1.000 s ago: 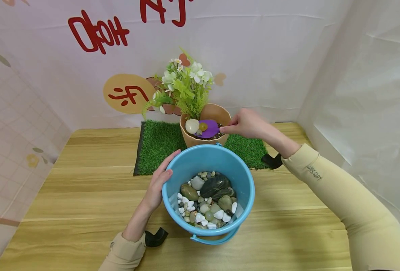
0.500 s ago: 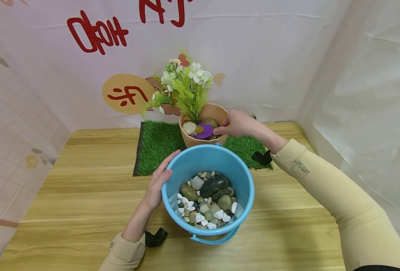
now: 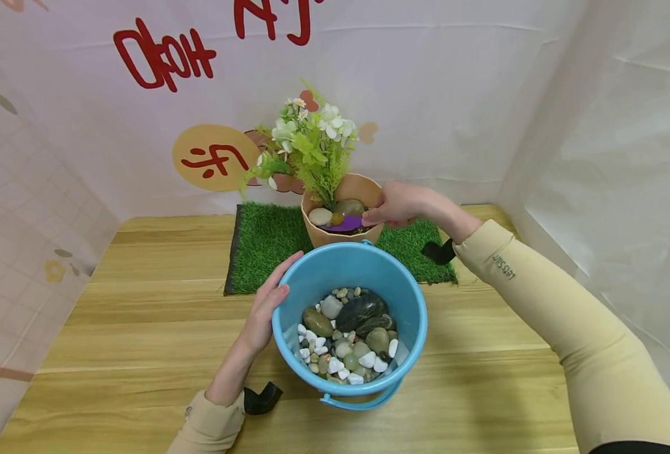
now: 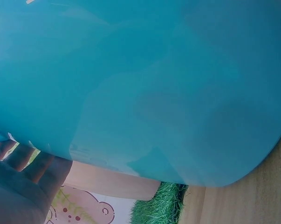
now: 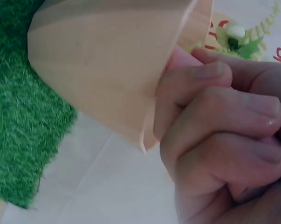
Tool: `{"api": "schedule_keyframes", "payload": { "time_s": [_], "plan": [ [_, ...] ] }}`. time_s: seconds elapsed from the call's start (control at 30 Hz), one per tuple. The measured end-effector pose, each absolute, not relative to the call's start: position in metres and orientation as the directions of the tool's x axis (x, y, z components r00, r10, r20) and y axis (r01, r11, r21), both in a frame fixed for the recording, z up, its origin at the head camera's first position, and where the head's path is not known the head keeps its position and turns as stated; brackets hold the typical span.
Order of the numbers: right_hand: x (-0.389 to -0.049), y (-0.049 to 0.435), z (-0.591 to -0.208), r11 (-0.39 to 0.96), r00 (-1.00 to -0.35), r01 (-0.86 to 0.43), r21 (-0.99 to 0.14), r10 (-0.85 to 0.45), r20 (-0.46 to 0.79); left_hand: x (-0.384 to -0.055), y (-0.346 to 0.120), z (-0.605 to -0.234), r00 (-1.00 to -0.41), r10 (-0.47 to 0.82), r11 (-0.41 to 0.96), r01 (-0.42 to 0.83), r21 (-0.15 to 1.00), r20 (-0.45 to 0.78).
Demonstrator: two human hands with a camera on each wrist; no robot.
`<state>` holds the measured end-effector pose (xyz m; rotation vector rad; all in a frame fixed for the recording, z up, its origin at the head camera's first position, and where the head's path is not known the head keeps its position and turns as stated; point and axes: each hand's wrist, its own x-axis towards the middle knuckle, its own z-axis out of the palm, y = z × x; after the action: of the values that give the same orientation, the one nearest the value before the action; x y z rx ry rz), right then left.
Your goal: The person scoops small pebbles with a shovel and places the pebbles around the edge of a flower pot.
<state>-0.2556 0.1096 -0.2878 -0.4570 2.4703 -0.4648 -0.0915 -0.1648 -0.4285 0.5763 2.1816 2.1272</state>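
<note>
Curled fingers of my right hand (image 3: 405, 203) grip the handle of a small toy shovel at the right rim of the tan flowerpot (image 3: 329, 239). Its purple blade (image 3: 348, 222) lies inside the pot, low over the dark soil. Beside the blade sit a pale stone (image 3: 320, 217), a small yellow stone (image 3: 337, 219) and a larger grey-green stone (image 3: 350, 207). In the right wrist view, a pink part of the handle (image 5: 183, 59) shows above the knuckles. My left hand (image 3: 263, 306) rests with extended fingers against the outside of the light-blue bucket (image 3: 348, 257).
Several pebbles and larger stones (image 3: 363, 310) lie in the bucket, whose handle (image 3: 363, 403) hangs toward me. White flowers with green leaves (image 3: 312, 142) rise from the pot. A strip of artificial grass (image 3: 269, 236) lies beneath the pot on the wooden table (image 3: 153, 315).
The right hand has moved slightly left and tipped the shovel, so its blade shows narrower. A grey-green stone has come into view behind it, and the pale stone has shifted slightly.
</note>
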Motion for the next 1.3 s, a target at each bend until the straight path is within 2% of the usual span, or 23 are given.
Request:
{"api": "schedule_keyframes", "payload": {
  "time_s": [0.1,0.23,0.33,0.53,0.67,0.77,1.0,1.3],
  "plan": [
    [-0.256,0.112,-0.282,0.891,-0.756,-0.228,-0.393,-0.417,-0.505,-0.091,-0.165,-0.429,-0.932,0.284,-0.004,0.232,0.973,0.223],
    [-0.256,0.113,-0.272,0.898,-0.755,-0.311,-0.312,-0.433,-0.492,-0.090,-0.164,-0.429,-0.933,0.284,-0.003,0.230,0.973,0.221],
    [-0.253,0.109,-0.263,0.911,-0.799,-0.355,-0.210,-0.412,-0.437,-0.090,-0.163,-0.429,-0.932,0.286,-0.007,0.233,0.972,0.225],
    [-0.239,0.101,-0.245,0.932,-0.887,-0.360,0.034,-0.331,-0.322,-0.089,-0.162,-0.429,-0.931,0.284,-0.008,0.238,0.971,0.230],
    [-0.232,0.101,-0.240,0.934,-0.919,-0.335,0.125,-0.295,-0.263,-0.090,-0.162,-0.429,-0.930,0.286,-0.014,0.238,0.971,0.232],
    [-0.229,0.105,-0.238,0.941,-0.930,-0.315,0.123,-0.281,-0.236,-0.090,-0.162,-0.429,-0.929,0.286,-0.013,0.240,0.971,0.234],
    [-0.221,0.122,-0.235,0.945,-0.932,-0.327,0.021,-0.319,-0.170,-0.090,-0.162,-0.428,-0.930,0.285,-0.016,0.237,0.971,0.231],
    [-0.208,0.139,-0.235,0.940,-0.934,-0.339,-0.028,-0.340,-0.113,-0.090,-0.163,-0.428,-0.932,0.284,-0.011,0.230,0.973,0.224]
  ]
}}
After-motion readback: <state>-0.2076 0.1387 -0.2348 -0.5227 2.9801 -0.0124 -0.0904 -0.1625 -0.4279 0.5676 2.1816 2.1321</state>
